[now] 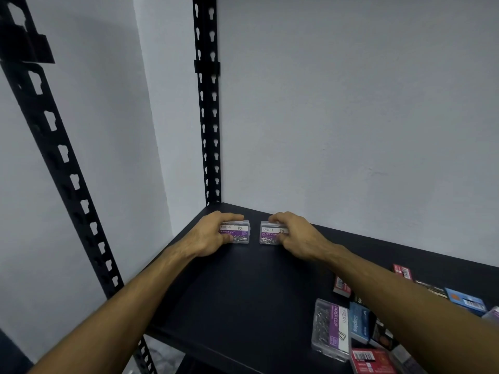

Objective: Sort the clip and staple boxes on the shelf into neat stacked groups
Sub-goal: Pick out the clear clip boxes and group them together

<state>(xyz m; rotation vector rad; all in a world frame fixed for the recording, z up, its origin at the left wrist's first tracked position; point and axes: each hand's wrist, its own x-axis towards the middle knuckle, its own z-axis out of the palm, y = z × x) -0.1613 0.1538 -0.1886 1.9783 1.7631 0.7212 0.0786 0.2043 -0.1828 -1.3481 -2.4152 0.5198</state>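
Two clear plastic paper clip boxes with purple labels stand side by side near the back left corner of the black shelf, a small gap between them. My left hand grips the left clip box from its left side, fingers over the top and thumb at the front. My right hand grips the right clip box from its right side in the same way. A third clip box lies flat at the front right.
A loose heap of staple boxes lies at the front right: blue ones, red ones and dark ones, partly under my right forearm. Black slotted uprights stand at the left. Grey wall behind.
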